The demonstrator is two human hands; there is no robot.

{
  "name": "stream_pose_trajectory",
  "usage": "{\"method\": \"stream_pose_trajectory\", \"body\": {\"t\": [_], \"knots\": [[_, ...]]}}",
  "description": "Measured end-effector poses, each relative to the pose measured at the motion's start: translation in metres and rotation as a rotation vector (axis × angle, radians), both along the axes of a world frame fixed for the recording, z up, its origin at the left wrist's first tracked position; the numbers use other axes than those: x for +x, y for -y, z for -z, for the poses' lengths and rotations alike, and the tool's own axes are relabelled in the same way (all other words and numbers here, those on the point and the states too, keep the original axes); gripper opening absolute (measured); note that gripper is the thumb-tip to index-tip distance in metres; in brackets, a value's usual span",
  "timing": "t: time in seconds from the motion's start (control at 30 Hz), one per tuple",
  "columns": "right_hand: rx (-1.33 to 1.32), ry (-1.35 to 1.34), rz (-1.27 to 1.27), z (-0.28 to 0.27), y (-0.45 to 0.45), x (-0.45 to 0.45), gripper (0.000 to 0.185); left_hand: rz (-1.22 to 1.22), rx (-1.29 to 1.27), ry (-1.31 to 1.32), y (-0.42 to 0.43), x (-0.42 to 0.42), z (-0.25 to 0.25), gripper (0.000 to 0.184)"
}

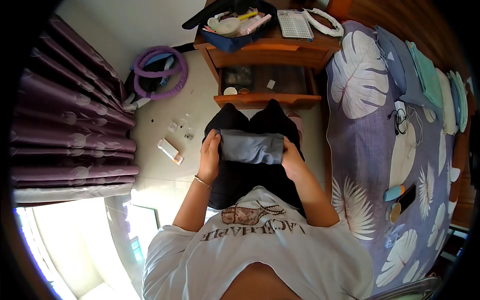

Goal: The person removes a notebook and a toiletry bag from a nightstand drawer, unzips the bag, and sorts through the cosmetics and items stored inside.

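A grey, slightly shiny piece of folded fabric (251, 147) stretches flat between my two hands, above my black-trousered lap. Whether it is a pouch or a plain cloth I cannot tell. My left hand (210, 150), with a bracelet on its wrist, grips the fabric's left end with the thumb on top. At the opposite end my right hand (291, 156) pinches the edge; some of its fingers are hidden underneath. Beyond my knees, an open wooden drawer (267, 101) holds a small white piece, a round white item and a clear container.
On the nightstand (320, 46) sit a dark blue bag (235, 44) of small items, a white grid-like case (295, 24) and a white ring. A purple hoop (183, 75), an opened small box (170, 151) and scraps lie on the floor. The bed (360, 145) borders my right side.
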State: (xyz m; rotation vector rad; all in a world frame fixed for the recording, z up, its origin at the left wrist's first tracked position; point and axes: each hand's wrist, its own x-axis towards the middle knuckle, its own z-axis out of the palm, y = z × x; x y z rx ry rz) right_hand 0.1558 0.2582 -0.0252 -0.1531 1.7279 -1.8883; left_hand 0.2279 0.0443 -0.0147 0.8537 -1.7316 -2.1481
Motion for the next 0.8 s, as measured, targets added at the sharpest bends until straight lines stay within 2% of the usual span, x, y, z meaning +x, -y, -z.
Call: {"method": "stream_pose_trajectory", "body": {"t": [0.03,0.07,0.1,0.17,0.23,0.3,0.37,0.4,0.43,0.5,0.57,0.67,0.73,0.8], "knots": [[-0.183,0.146,0.038,-0.001,0.001,0.0,0.027,0.052,0.071,-0.134,0.001,-0.001,-0.001,0.028],[-0.248,0.255,0.08,-0.003,0.002,-0.002,0.028,0.051,0.071,-0.136,0.002,-0.002,-0.004,0.028],[-0.247,0.252,0.078,-0.007,0.003,-0.004,0.028,0.083,-0.007,-0.197,0.003,-0.006,-0.013,0.021],[-0.293,0.061,0.046,-0.015,0.005,-0.009,0.032,0.116,-0.088,-0.263,0.005,-0.016,-0.036,0.02],[-0.312,0.042,0.085,-0.026,0.011,-0.015,0.032,0.077,-0.487,-0.233,0.008,-0.027,-0.057,0.027],[-0.329,0.028,0.126,-0.033,0.013,-0.021,0.032,0.041,-0.488,-0.275,0.013,-0.037,-0.056,0.026],[-0.37,-0.121,0.125,-0.04,0.014,-0.027,0.036,-0.064,-0.575,-0.279,0.013,-0.044,-0.061,0.026],[-0.404,-0.026,0.149,-0.045,0.014,-0.031,0.028,-0.062,-0.574,-0.282,0.015,-0.046,-0.062,0.026],[-0.403,-0.029,0.152,-0.044,0.013,-0.036,0.028,-0.11,-0.634,-0.255,0.017,-0.047,-0.062,0.026],[-0.369,-0.111,0.153,-0.04,0.011,-0.041,0.008,-0.156,-0.689,-0.227,0.017,-0.048,-0.062,0.027],[-0.36,-0.129,0.133,-0.044,0.01,-0.041,0.009,-0.243,-0.812,-0.14,0.016,-0.049,-0.063,0.027],[-0.34,-0.19,0.146,-0.059,0.011,-0.037,0.011,-0.322,-0.82,-0.175,0.013,-0.052,-0.065,0.031],[-0.326,-0.232,0.179,-0.072,0.011,-0.035,0.011,-0.339,-0.812,-0.18,0.027,-0.052,-0.057,0.027],[-0.407,-0.223,0.144,-0.082,0.01,-0.036,0.012,-0.365,-0.81,-0.204,0.032,-0.054,-0.053,0.027]]}}
